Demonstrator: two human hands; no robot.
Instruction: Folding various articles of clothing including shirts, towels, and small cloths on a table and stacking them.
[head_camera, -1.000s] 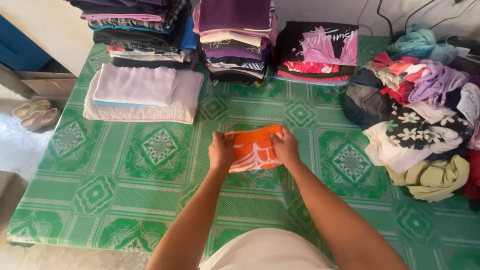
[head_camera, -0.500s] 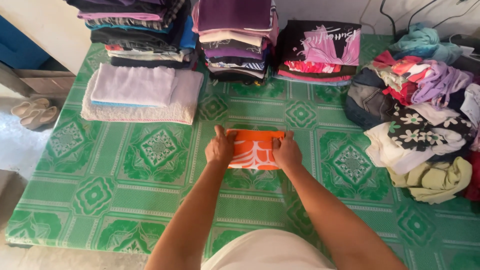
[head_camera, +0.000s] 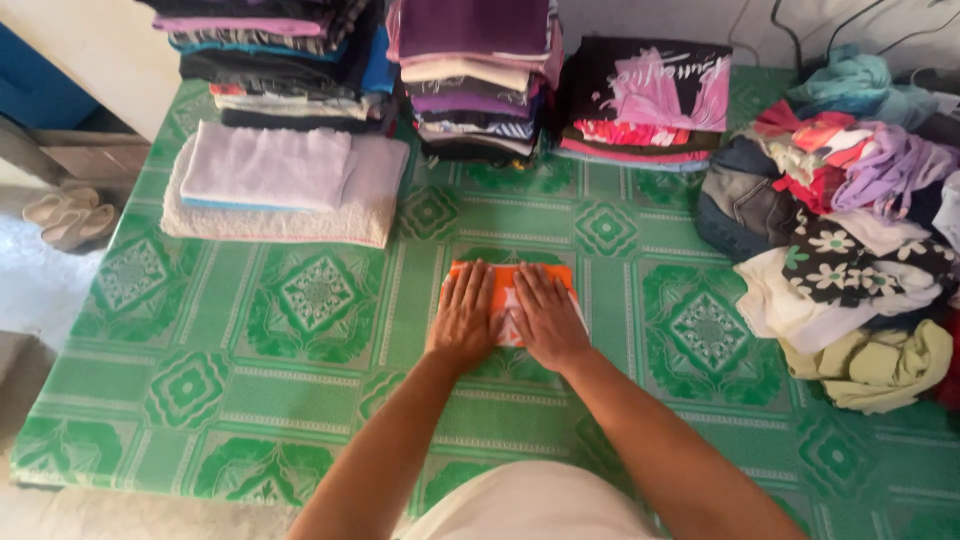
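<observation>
We observe a desk (head_camera: 250, 390) covered with a green patterned cloth, which carries everything in view. Along its far edge stand three stacks of folded clothes: a dark mixed stack (head_camera: 280, 60) at far left, a purple-topped stack (head_camera: 475, 75) in the middle, and a lower stack topped by a black and pink garment (head_camera: 650, 95). In front of the left stack lies a folded pale towel (head_camera: 285, 185) with a lilac piece on it. At the right edge sits a loose heap of unfolded clothes (head_camera: 860, 250), well apart from the hands.

Near the middle of the desk, directly before the person, lies a small folded orange garment (head_camera: 512, 278). Its long axis runs left to right, parallel to the desk's near edge. We note that it lies under and just beyond the fingers, with only its far strip and a pale centre patch showing.

The left hand (head_camera: 466, 320) rests flat on the garment's left half; the right hand (head_camera: 548, 318) rests flat on its right half. The two hands lie side by side, nearly touching, about equally near the garment's centre. The fingers (head_camera: 480, 285) of both hands are extended and spread, pointing away from the person toward the stacks; they grasp nothing and press palm-down on the cloth. We judge neither hand to be nearer.
</observation>
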